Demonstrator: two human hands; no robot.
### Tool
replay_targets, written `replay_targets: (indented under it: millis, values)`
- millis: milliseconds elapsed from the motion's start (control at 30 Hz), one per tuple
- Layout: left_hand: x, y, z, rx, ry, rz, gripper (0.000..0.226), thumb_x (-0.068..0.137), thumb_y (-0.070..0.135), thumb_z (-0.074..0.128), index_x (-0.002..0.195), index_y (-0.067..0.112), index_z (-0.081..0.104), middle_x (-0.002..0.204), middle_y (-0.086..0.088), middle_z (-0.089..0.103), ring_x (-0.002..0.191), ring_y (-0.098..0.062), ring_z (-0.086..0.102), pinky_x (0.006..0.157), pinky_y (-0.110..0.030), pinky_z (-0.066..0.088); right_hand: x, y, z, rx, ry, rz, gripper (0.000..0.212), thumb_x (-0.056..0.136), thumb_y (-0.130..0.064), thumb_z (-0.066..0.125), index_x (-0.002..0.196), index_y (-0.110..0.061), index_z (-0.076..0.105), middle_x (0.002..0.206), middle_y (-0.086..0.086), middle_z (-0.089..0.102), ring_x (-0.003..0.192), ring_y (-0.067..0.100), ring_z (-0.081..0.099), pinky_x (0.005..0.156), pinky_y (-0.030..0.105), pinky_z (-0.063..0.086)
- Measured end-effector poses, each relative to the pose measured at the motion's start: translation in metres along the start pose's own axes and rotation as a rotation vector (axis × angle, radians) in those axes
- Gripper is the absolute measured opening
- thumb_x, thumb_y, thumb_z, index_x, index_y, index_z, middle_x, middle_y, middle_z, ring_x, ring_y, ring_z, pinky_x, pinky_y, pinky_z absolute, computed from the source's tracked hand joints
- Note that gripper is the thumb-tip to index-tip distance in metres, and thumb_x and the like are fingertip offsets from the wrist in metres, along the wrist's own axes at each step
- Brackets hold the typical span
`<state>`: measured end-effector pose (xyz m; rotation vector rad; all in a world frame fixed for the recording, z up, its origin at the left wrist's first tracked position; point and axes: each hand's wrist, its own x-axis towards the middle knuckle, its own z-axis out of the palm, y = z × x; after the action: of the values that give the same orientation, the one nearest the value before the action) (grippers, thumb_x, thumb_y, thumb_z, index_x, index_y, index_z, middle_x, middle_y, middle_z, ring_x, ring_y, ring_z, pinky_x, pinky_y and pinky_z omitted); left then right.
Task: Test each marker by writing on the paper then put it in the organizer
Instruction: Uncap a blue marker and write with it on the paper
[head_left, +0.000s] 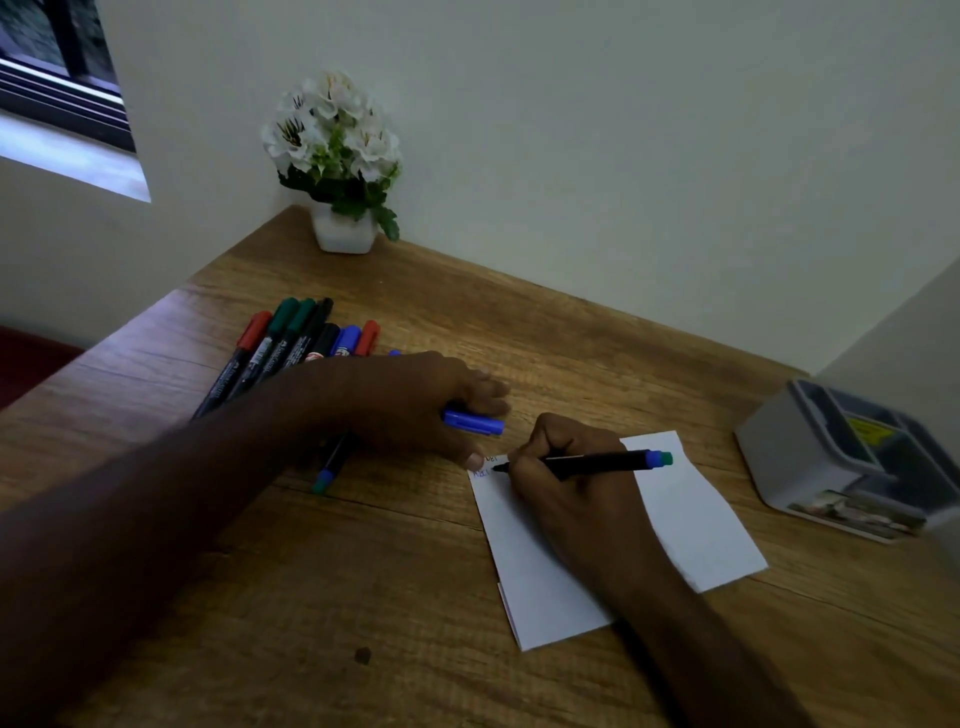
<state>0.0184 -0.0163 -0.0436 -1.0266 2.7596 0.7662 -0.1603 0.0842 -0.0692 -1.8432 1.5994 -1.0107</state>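
My right hand (563, 480) grips a black marker with a blue end (602, 461), its tip on the top left corner of the white paper (691, 519), beside some small writing. My left hand (415, 402) lies palm down on the table and holds a blue cap (475, 422) under its fingers, with the thumb at the paper's corner. Several capped markers (291, 338) with red, green, black and blue caps lie in a row behind my left wrist. One more marker (330, 470) pokes out from under that wrist. The grey organizer (810, 452) stands at the right.
A white pot of white flowers (340, 171) stands in the far corner of the wooden table (363, 571), against the wall. A window is at the upper left. The table's left edge runs close behind the markers.
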Motion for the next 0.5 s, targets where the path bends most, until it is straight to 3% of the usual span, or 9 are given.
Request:
replay_targets:
  millis: [200, 333, 500]
  values:
    - [-0.0004, -0.0008, 0.0001, 0.003, 0.001, -0.001, 0.073, 0.089, 0.047, 0.060, 0.151, 0.031, 0.025, 0.162, 0.013, 0.010, 0.149, -0.008, 0.007, 0.123, -0.034, 0.009, -0.0004, 0.0000, 0.0009, -0.015, 0.011, -0.003, 0.026, 0.083, -0.034, 0.061, 0.065, -0.015, 0.059, 0.064, -0.010, 0.061, 0.066, 0.006, 0.058, 0.054, 0.014, 0.043]
    - [0.0012, 0.0001, 0.0001, 0.001, 0.001, 0.000, 0.074, 0.089, 0.046, 0.061, 0.152, 0.030, 0.025, 0.162, 0.012, 0.010, 0.149, -0.008, 0.006, 0.123, -0.034, 0.009, -0.0002, 0.0007, -0.0006, -0.009, 0.011, 0.012, 0.021, 0.085, -0.022, 0.064, 0.067, -0.010, 0.061, 0.063, -0.007, 0.061, 0.066, 0.009, 0.058, 0.053, 0.015, 0.043]
    - [0.0029, -0.0053, 0.0028, -0.007, 0.008, -0.002, 0.073, 0.088, 0.050, 0.061, 0.151, 0.033, 0.027, 0.162, 0.015, 0.012, 0.149, -0.007, 0.007, 0.123, -0.036, 0.009, 0.0001, 0.0000, 0.0002, -0.022, 0.012, 0.019, 0.021, 0.082, -0.028, 0.061, 0.068, -0.012, 0.061, 0.066, -0.007, 0.061, 0.067, 0.008, 0.058, 0.055, 0.016, 0.044]
